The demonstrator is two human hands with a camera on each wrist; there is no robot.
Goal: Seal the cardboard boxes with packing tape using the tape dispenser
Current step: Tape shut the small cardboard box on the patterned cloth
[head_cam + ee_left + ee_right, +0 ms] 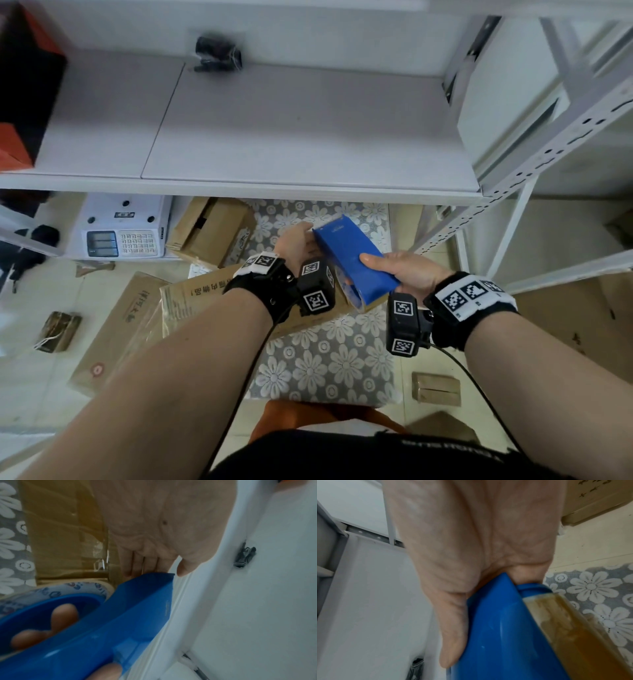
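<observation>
Above the floral mat, the right hand grips the tape dispenser, left hand flat beside it.

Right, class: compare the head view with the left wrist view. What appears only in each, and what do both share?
Only the head view shows the right hand gripping the blue tape dispenser, the white scale under the shelf, and the cardboard boxes on the floor.

Only the left wrist view shows fingers through the tape roll core and the left palm.

Both show the dispenser, the left hand at its front end, the floral mat and the white shelf.
</observation>
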